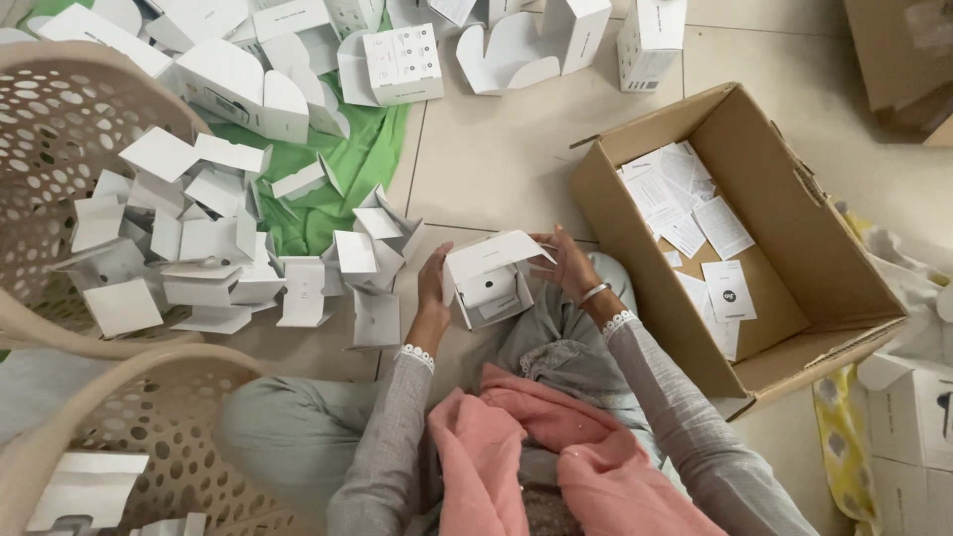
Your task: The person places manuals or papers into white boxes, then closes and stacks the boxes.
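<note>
The small white box [491, 280] is held above the person's lap, over the tiled floor [496, 149] between the heap of white card inserts [213, 243] and the brown carton [784, 213]. The left hand [432, 288] grips its left side; the right hand [568, 263] holds the open lid's right edge. It looks light, thin-walled and easily creased, so its firmer side walls are probably the best hold.
</note>
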